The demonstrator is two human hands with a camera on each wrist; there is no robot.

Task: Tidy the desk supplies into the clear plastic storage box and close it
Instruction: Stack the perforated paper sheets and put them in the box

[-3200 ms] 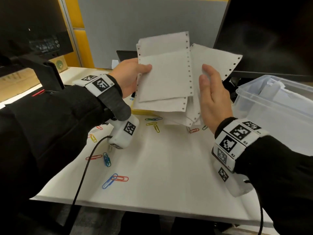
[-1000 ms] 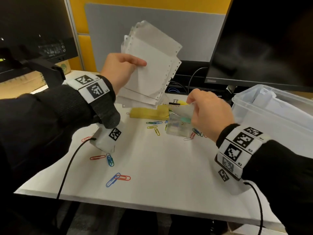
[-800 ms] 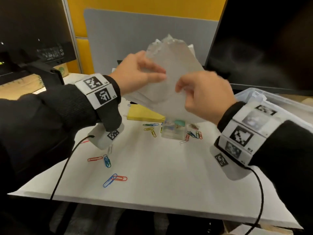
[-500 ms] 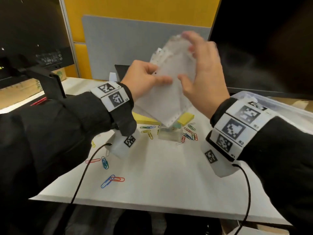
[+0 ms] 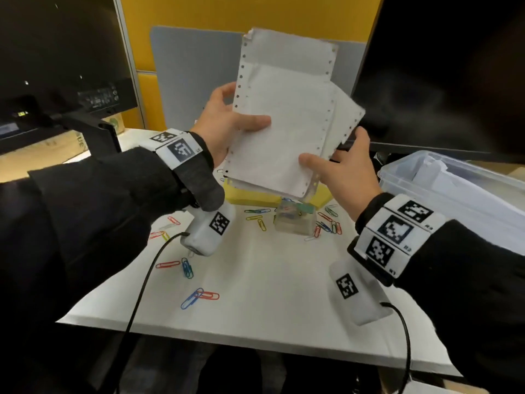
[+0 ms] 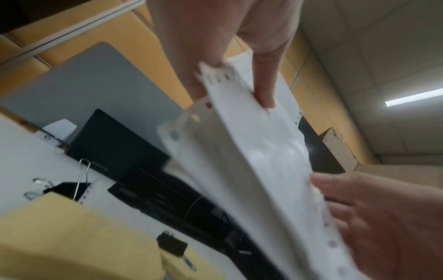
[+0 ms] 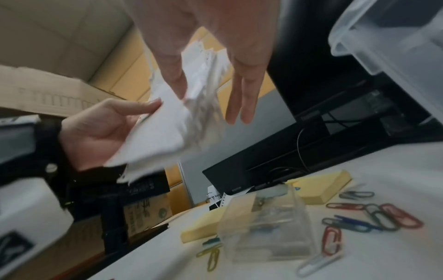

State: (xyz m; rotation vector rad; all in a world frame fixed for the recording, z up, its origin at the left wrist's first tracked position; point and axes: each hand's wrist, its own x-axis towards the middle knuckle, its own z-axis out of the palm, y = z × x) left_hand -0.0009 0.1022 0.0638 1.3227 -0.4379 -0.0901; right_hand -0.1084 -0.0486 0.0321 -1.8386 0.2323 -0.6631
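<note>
Nearest, at the lower middle of the head view, loose coloured paper clips [image 5: 199,297] lie scattered on the white table [image 5: 270,294]. Further in, at mid-frame, a small clear clip case [image 5: 294,223] stands on the table with a few clips inside, more clips just beside it, and yellow sticky-note pads [image 5: 250,194] behind it. Above these the left hand [image 5: 224,129] grips a stack of perforated white paper [image 5: 284,123] held upright, thumb curled over the front sheet and fingers behind. The right hand [image 5: 343,172] is relaxed and spread, thumb on the stack's lower right corner and fingers straight behind its right edge. At the right edge of the frame the clear plastic storage box [image 5: 454,200] sits open on the table, holding white paper. Beyond, a dark monitor [image 5: 443,72] fills the upper right, with yellow and grey partition panels [image 5: 193,81] behind.
</note>
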